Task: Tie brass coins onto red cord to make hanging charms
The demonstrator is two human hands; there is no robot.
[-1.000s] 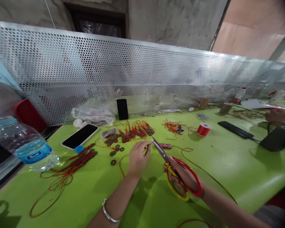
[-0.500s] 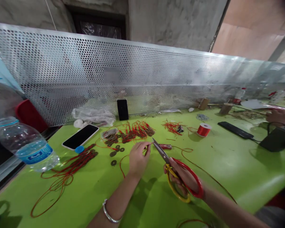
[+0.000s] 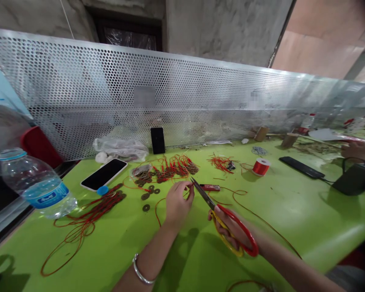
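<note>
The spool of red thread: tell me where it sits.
In the head view, the spool of red thread stands on the green table, right of centre, between the loose red cord scraps and the black phone.

Lime-green table (image 3: 292, 211), centre. Scissors (image 3: 231, 227) w/ red + yellow handles, lower centre. Red thread spool (image 3: 260, 166) right of centre. Silver perforated panel (image 3: 79, 93), dotted w/ holes, across top.

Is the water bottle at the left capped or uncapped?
Uncapped: the water bottle shows an open neck, and a blue cap lies apart on the green table beside a phone.
</note>
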